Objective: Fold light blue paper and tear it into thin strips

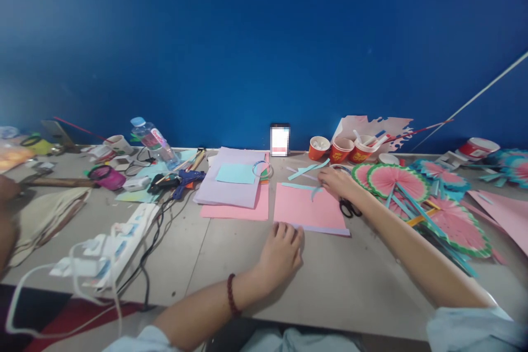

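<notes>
A pink paper sheet [311,209] lies before me, with a lavender strip [325,230] along its near edge and a light blue strip [299,186] along its far edge. My left hand [282,250] rests palm down at the sheet's near left corner, fingers lying on the paper. At the far right corner is my right hand [336,182], fingertips closed around a small curled blue paper strip [317,193]. Black-handled scissors [350,208] lie under my right forearm. Behind that hand a tape roll [340,168] shows in part.
Left of the sheet is a stack of lavender paper [226,198]. Red paper cups [341,150] stand at the back beside loose blue strips [309,168]. Watermelon-patterned paper fans [457,225] fill the right. A glue gun [185,181], bottle [154,143] and power strip [132,242] are leftward.
</notes>
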{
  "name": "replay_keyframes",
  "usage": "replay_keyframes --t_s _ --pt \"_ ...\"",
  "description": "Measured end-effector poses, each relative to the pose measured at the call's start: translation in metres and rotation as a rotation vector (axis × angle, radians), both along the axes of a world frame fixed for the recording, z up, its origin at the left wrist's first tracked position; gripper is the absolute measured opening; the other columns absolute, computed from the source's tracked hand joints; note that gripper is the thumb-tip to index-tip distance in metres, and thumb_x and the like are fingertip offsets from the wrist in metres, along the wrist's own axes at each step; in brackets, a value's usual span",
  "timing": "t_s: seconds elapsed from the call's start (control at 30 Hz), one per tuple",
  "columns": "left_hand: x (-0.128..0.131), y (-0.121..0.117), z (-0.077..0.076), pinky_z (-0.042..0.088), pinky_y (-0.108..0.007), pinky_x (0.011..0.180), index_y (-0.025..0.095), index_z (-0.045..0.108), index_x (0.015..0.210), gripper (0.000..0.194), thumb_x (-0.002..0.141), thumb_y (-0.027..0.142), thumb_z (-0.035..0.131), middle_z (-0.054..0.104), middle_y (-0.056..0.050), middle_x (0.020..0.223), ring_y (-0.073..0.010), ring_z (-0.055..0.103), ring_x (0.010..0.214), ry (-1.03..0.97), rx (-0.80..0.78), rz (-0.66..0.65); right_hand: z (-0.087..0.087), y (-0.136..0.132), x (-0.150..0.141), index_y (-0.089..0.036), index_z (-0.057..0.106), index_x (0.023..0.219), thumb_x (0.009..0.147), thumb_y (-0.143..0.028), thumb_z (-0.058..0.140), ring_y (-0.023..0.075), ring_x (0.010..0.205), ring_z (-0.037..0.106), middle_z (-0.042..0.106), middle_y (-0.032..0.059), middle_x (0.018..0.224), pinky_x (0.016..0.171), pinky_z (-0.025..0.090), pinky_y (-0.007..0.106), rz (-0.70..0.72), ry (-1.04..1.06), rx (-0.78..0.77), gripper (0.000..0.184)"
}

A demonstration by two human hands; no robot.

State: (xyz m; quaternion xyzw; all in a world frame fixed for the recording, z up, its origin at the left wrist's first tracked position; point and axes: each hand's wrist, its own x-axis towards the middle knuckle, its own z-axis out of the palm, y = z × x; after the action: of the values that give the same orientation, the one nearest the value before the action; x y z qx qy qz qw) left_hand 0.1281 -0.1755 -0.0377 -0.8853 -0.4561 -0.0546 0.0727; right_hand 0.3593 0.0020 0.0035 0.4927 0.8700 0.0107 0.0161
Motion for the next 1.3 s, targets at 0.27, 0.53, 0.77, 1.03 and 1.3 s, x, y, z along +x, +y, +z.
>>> replay_keyframes --t_s 0.27,0.53,0.77,1.03,1.3 --pt "0.002 -0.001 0.002 0.039 -0.041 0.089 0.014 0.044 0.131 0.05 0.083 0.03 0.051 0.052 -0.012 0.109 -0.0261 0.045 0.102 -0.003 -0.005 0.01 0.008 -0.027 -0.029 -0.017 0.062 0.091 0.073 -0.023 0.058 0.0148 0.071 0.06 0.066 0.0021 0.079 0.065 0.045 0.026 -0.15 0.983 -0.448 0.02" --pt "0.006 -0.002 -0.003 0.042 -0.043 0.086 0.011 0.046 0.128 0.048 0.082 0.025 0.052 0.054 -0.016 0.112 -0.0273 0.048 0.103 -0.012 0.065 0.037 -0.021 -0.092 -0.083 -0.019 0.054 0.078 0.062 -0.037 0.074 0.0123 0.056 0.06 0.068 0.0016 0.069 0.052 0.045 0.023 -0.458 1.526 -0.971 0.032" --pt "0.008 -0.009 -0.013 0.045 -0.044 0.086 -0.002 0.042 0.13 0.053 0.078 0.009 0.048 0.055 -0.023 0.114 -0.0296 0.053 0.105 0.097 0.279 0.029 -0.042 -0.107 -0.098 -0.02 0.05 0.086 0.061 -0.037 0.074 0.0099 0.046 0.053 0.057 -0.0065 0.059 0.049 0.043 0.024 -0.48 1.673 -0.736 0.038" --pt "0.007 -0.01 -0.014 0.046 -0.044 0.087 -0.004 0.053 0.12 0.045 0.078 0.008 0.048 0.055 -0.025 0.117 -0.0301 0.055 0.105 0.123 0.275 0.028 -0.048 -0.113 -0.099 -0.019 0.061 0.073 0.071 -0.032 0.06 0.017 0.07 0.06 0.064 0.0018 0.074 0.067 0.049 0.03 -0.336 1.327 -0.444 0.012" --pt "0.007 -0.008 -0.013 0.045 -0.042 0.088 0.0 0.054 0.12 0.044 0.078 0.009 0.045 0.058 -0.02 0.114 -0.0288 0.053 0.106 0.033 0.249 0.078 -0.049 -0.12 -0.094 -0.02 0.067 0.073 0.073 -0.029 0.06 0.0202 0.08 0.063 0.07 0.0036 0.08 0.078 0.048 0.033 -0.247 1.195 -0.35 0.011"
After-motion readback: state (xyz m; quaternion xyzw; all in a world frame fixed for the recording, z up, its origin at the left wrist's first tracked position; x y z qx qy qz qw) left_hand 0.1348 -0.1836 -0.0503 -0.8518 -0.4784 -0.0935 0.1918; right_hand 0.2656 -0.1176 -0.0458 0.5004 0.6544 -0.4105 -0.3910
